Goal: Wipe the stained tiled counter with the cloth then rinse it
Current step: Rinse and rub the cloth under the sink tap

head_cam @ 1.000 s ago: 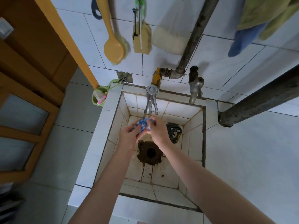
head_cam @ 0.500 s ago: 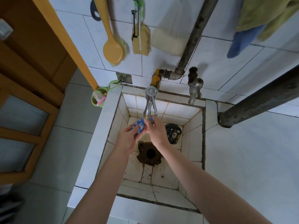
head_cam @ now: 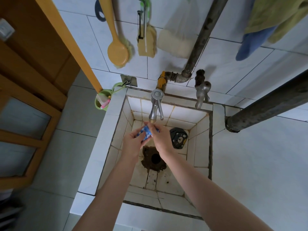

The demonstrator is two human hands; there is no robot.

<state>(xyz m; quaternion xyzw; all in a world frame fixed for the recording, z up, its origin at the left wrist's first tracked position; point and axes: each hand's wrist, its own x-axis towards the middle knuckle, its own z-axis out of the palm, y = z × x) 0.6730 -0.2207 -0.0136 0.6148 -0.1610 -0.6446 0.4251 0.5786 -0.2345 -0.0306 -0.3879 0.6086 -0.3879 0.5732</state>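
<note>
My left grip (head_cam: 133,141) and right grip (head_cam: 161,139) both pinch blue-white cloth (head_cam: 146,133), bunched between them just under tap (head_cam: 155,107), over sink (head_cam: 200,147) drain (head_cam: 155,158). Black mat (head_cam: 178,138) against sink wall: bear-face print, any lettering too small to read.

No readable text, labels, brands or numbers anywhere in view.

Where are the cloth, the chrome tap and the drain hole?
cloth (head_cam: 146,133): head view, visible blue bunch.
chrome tap (head_cam: 154,107): head view, shiny spout.
drain hole (head_cam: 155,157): head view, dark opening.
</note>
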